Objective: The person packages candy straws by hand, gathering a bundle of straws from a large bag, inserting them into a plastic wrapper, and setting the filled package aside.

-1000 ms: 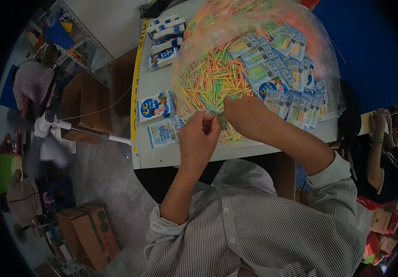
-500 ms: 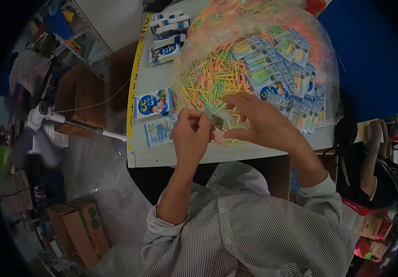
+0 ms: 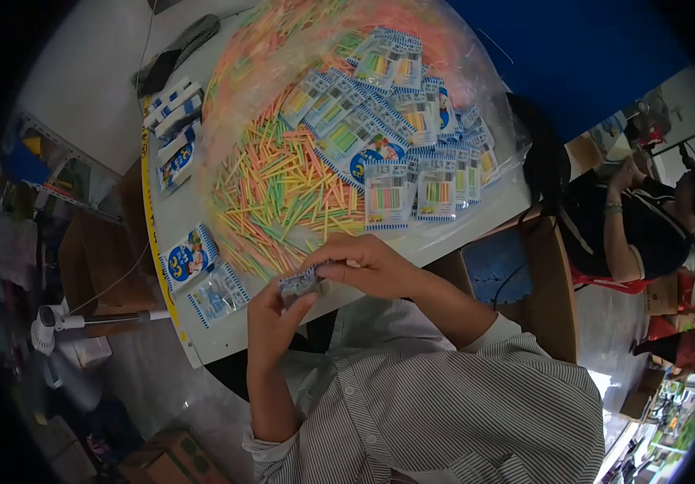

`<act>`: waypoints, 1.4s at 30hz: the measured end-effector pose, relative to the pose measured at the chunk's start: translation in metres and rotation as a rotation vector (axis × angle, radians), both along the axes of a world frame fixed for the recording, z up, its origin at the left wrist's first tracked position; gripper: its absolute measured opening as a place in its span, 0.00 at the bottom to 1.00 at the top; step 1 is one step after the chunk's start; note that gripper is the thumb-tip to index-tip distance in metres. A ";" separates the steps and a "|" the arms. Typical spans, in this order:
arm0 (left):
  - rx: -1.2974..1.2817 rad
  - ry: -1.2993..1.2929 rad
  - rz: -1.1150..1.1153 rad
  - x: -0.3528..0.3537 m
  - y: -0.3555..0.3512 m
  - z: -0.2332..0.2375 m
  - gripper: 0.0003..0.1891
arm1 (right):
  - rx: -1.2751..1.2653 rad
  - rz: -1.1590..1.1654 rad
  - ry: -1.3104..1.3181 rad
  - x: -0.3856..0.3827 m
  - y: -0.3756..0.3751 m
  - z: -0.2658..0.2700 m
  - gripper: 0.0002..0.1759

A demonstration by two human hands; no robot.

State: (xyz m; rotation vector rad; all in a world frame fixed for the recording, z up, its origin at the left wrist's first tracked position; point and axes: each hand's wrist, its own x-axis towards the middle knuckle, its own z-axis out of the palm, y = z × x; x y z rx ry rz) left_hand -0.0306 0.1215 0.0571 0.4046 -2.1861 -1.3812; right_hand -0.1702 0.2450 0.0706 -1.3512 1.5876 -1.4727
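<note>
My left hand (image 3: 275,323) is closed on the lower left side of a small clear plastic packet (image 3: 299,281) with blue print. From the other side, my right hand (image 3: 370,266) pinches the packet's top right, thumb and fingers together. What is inside it is partly hidden by my fingers. Just beyond my hands lie many thin pastel sticks (image 3: 271,194) in pink, yellow and green, in a large clear plastic bag (image 3: 214,153). Filled packets (image 3: 387,192) showing coloured sticks are heaped on the bag's right part.
Left of my hands, a blue-and-white printed packet (image 3: 187,256) and a clear one (image 3: 219,294) lie on the white table (image 3: 283,331). White-and-blue bundles (image 3: 176,153) stand farther back. A fan (image 3: 49,323) is beyond the left edge; a person (image 3: 630,210) sits at right.
My right hand, apart and spread before, has come in and now grips the packet with my left hand. The view has turned, shifting the table leftward and tilting it.
</note>
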 end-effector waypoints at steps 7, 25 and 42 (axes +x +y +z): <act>0.683 -0.158 -0.008 -0.005 0.013 -0.003 0.10 | 0.078 -0.151 -0.039 0.001 0.013 -0.012 0.16; 0.621 -0.093 0.188 0.035 -0.003 -0.010 0.08 | 0.098 -1.130 0.793 -0.135 0.033 0.012 0.20; -0.423 -0.097 0.568 0.073 -0.062 -0.008 0.19 | 0.158 -0.073 0.484 0.065 -0.130 -0.030 0.07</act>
